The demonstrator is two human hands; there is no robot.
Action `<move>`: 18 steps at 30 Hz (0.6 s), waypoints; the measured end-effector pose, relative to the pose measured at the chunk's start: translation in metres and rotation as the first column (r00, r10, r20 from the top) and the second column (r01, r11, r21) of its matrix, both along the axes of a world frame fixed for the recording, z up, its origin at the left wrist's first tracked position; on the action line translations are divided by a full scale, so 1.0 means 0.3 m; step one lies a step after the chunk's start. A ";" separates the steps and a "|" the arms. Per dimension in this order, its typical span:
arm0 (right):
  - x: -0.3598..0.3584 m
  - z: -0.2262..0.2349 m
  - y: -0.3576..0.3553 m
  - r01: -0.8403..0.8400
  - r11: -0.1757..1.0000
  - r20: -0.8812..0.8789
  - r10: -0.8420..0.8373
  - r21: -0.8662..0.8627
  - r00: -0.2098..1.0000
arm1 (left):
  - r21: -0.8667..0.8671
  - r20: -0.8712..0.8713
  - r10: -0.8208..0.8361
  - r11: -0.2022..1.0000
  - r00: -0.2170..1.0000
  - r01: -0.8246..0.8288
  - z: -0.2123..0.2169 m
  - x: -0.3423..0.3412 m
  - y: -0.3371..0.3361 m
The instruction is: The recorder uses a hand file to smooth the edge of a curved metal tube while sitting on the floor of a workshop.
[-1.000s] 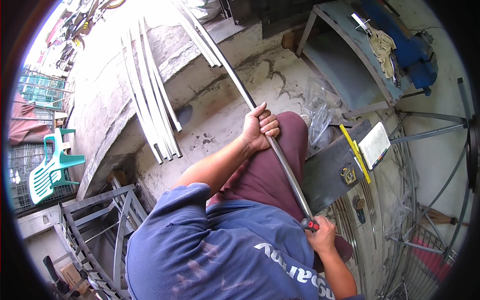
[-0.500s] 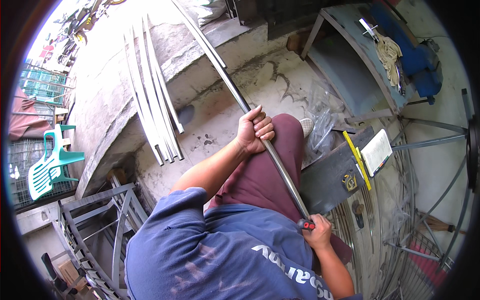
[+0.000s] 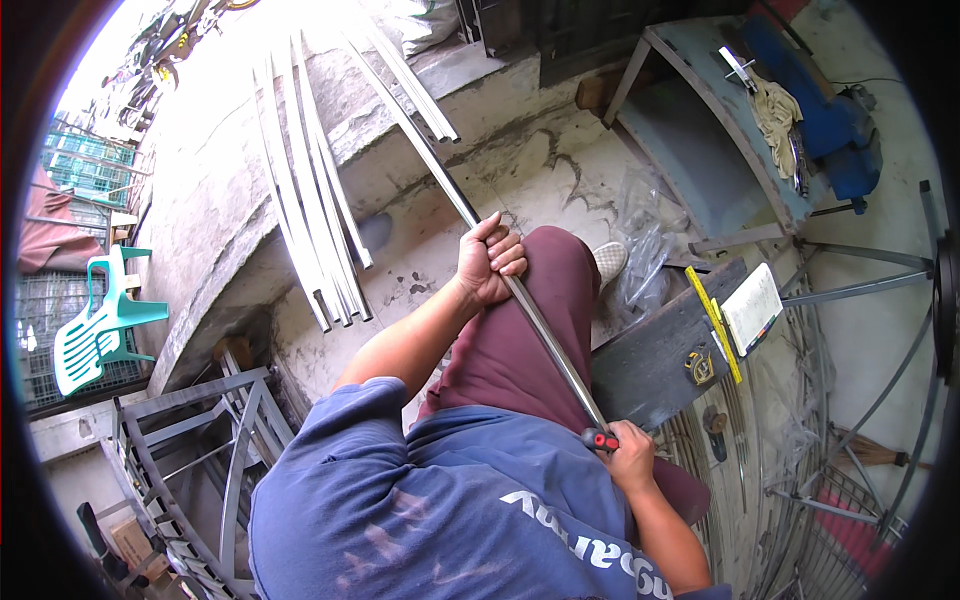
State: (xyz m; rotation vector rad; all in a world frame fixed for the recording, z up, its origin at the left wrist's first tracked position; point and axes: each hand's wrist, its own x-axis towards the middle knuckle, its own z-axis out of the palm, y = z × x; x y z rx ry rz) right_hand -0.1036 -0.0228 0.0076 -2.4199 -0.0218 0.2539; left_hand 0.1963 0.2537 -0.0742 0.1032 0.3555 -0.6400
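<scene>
Fingers of the left hand (image 3: 488, 262) are wrapped around a long metal bar (image 3: 545, 335) across the raised knee. Its axis runs diagonally from upper left down to the right hand (image 3: 632, 462), clenched on a red-tipped marker (image 3: 598, 439) at the near end.

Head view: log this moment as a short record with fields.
Left hand: grip closed around the long metal bar, over the raised knee
Right hand: holds a red-and-black tool at the bar's near end
Bar: slants up toward the concrete ledge
Nearby: yellow tape measure on a dark board
</scene>
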 end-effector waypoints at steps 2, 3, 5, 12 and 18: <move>0.017 0.007 0.017 -0.004 1.000 0.020 0.004 -0.001 1.000 | -0.001 -0.008 0.003 1.000 1.000 -0.003 -0.015 0.006 0.018; 0.021 0.012 0.022 -0.011 1.000 0.037 0.011 0.000 0.999 | 0.001 -0.019 0.009 1.000 1.000 -0.009 -0.020 0.008 0.025; 0.020 0.001 0.032 -0.011 1.000 0.040 0.012 -0.016 0.999 | -0.010 -0.022 0.013 1.000 1.000 -0.013 -0.029 0.012 0.040; 0.036 0.012 0.088 -0.003 0.999 0.028 0.004 -0.037 1.000 | -0.030 -0.033 0.041 0.999 0.999 -0.042 -0.057 0.022 0.086; 0.066 0.070 0.138 -0.006 0.996 -0.025 0.004 -0.090 1.000 | 0.041 -0.090 0.055 0.998 0.994 -0.051 -0.044 0.038 0.107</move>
